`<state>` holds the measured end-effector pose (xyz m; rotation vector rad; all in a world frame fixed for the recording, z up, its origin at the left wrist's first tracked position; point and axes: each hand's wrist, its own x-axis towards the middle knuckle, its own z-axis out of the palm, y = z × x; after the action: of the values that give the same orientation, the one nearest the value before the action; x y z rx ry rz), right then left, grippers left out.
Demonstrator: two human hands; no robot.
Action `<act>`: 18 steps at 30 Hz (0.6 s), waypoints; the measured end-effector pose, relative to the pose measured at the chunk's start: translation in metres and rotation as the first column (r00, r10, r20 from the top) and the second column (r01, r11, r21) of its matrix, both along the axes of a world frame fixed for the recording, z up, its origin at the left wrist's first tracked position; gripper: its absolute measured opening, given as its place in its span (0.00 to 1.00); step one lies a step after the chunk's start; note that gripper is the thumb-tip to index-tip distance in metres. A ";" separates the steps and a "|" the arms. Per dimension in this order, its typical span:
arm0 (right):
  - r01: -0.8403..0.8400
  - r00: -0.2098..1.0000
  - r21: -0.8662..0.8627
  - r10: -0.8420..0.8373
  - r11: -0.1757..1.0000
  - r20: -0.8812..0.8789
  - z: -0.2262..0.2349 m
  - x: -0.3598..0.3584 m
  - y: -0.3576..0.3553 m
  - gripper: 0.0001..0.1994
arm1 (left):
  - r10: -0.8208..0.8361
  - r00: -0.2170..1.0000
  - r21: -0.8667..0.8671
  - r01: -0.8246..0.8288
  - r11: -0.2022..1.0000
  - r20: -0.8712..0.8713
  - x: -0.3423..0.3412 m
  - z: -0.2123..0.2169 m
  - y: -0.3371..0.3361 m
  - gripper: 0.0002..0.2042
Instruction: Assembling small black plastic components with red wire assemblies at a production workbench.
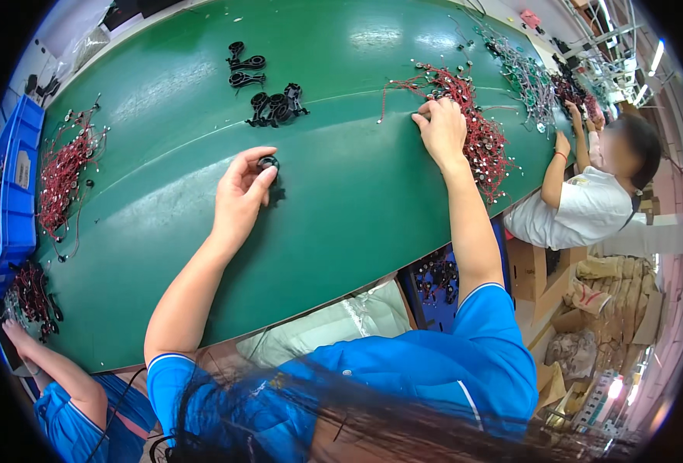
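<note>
My left hand (241,197) is closed around a small black plastic part with a round ring end (267,162), held just above the green table (341,201) between thumb and fingers. My right hand (443,135) is at the left edge of a pile of red wires with small round pieces (484,143). Its fingers are bent and close together; whatever they pinch is too small to make out. Beyond my left hand lie several black ring-ended plastic parts (278,108), with more of the same kind (246,68) farther back.
At the left are another red wire heap (65,177) and a blue bin (17,177) of black parts. Green and white wires (522,77) lie at the far right. One co-worker (588,193) sits at the right; another's arm (56,370) reaches in at the lower left.
</note>
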<state>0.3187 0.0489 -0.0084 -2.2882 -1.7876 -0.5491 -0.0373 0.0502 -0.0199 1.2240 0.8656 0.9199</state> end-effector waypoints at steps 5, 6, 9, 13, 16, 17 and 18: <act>-0.232 0.961 0.243 0.261 0.942 -0.091 0.013 -0.033 -0.013 0.09 | -0.037 0.997 -0.081 0.042 0.996 0.064 0.008 0.000 -0.005 0.15; -0.206 0.829 0.162 0.260 0.965 -0.495 0.023 -0.057 -0.018 0.08 | -0.033 0.996 -0.093 0.040 0.995 0.079 0.009 -0.002 -0.007 0.15; -0.380 0.329 0.162 0.297 0.910 -0.896 0.034 -0.120 -0.034 0.09 | -0.013 0.991 -0.129 0.030 0.991 0.131 0.018 -0.008 -0.011 0.15; -0.590 0.273 0.355 0.593 0.725 -0.757 0.021 -0.172 -0.037 0.08 | 0.060 0.971 -0.194 -0.014 0.981 0.231 0.021 -0.013 -0.014 0.14; -0.539 0.217 0.358 0.536 0.763 -0.816 0.013 -0.185 -0.035 0.06 | 0.097 0.962 -0.082 -0.079 0.994 0.256 0.023 -0.014 -0.017 0.14; -0.521 0.201 0.355 0.515 0.776 -0.833 0.010 -0.188 -0.034 0.05 | 0.106 0.958 -0.044 -0.098 0.994 0.268 0.022 -0.013 -0.017 0.14; -0.532 0.193 0.353 0.516 0.770 -0.834 0.007 -0.189 -0.034 0.05 | 0.119 0.956 -0.046 -0.111 0.993 0.267 0.022 -0.013 -0.018 0.14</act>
<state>0.1295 0.0152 -0.0011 -1.2131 -1.6744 0.7580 -0.0153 0.0322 -0.0333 1.0007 0.7351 1.1343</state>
